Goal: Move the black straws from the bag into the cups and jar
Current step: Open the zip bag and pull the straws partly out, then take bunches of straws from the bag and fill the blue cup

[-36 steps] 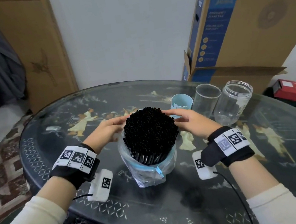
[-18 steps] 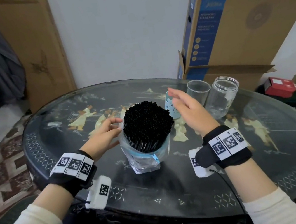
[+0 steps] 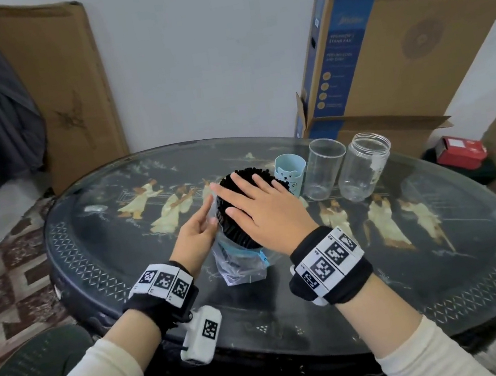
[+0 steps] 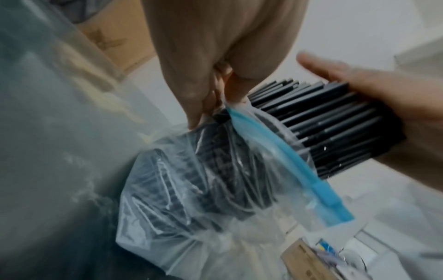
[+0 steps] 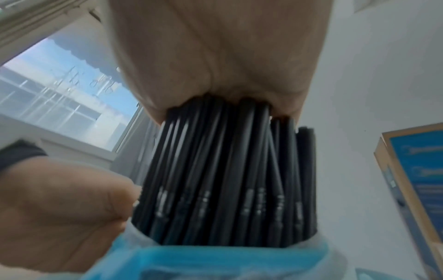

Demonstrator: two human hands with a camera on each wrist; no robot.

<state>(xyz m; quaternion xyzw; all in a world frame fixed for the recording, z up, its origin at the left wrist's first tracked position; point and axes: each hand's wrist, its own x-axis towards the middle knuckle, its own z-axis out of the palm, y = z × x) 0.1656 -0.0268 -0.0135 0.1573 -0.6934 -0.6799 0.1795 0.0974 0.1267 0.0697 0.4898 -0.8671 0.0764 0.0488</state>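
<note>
A thick bundle of black straws (image 3: 229, 233) stands upright in a clear zip bag (image 3: 243, 266) with a blue zipper strip, at the middle of the table. My right hand (image 3: 255, 203) lies flat on the straw tops with its fingers spread; the right wrist view shows the palm (image 5: 215, 47) pressing on the straws (image 5: 227, 161). My left hand (image 3: 197, 235) is at the bag's left side. In the left wrist view its fingers (image 4: 203, 85) pinch the rim of the bag (image 4: 191, 189) by the zipper. A light blue cup (image 3: 291, 171), a clear cup (image 3: 323, 169) and a clear jar (image 3: 364, 169) stand empty just right of the straws.
The round dark table (image 3: 121, 256) has a glass top with painted figures. Large cardboard boxes (image 3: 397, 50) lean against the wall behind the cups, and another box (image 3: 62, 87) stands at the back left. A red box (image 3: 461, 150) lies on the floor to the right.
My right hand has moved from beside the blue cup onto the top of the straw bundle and now lies flat there. The left hand has stayed at the bag's left side.
</note>
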